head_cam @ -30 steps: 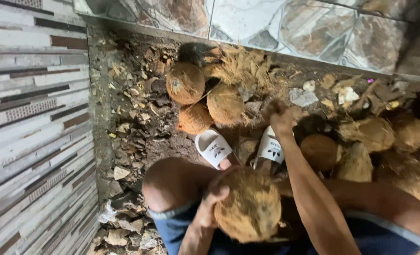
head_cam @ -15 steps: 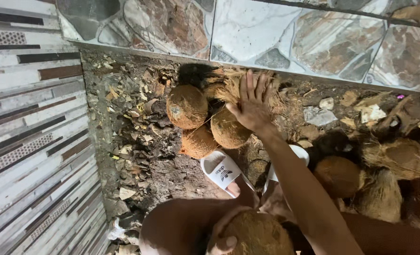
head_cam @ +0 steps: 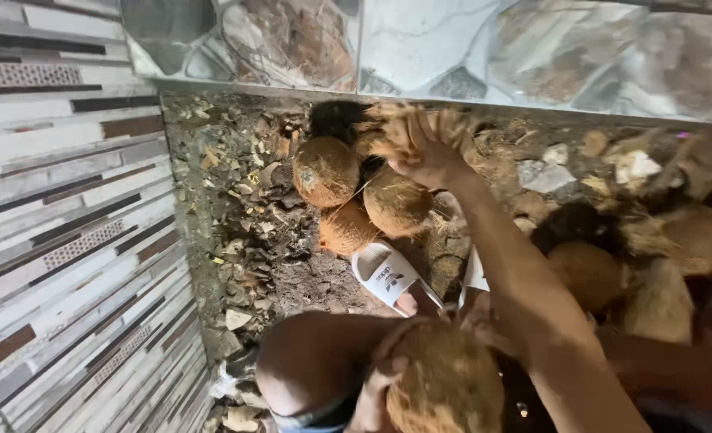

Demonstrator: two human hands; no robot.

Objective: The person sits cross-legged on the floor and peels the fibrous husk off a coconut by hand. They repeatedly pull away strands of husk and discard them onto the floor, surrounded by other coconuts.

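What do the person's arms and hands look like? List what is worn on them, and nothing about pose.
Both arms are bare, with no sleeves in view. The right hand wears no glove, and no ring, watch or bracelet shows on the forearm. The left hand is also ungloved; only part of it shows at the bottom edge.

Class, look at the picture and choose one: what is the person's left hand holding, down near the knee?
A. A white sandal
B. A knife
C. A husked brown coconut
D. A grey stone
C: the left hand grips a round, fibrous husked brown coconut beside the knee, while the right hand reaches out over the coconut pile by the wall.
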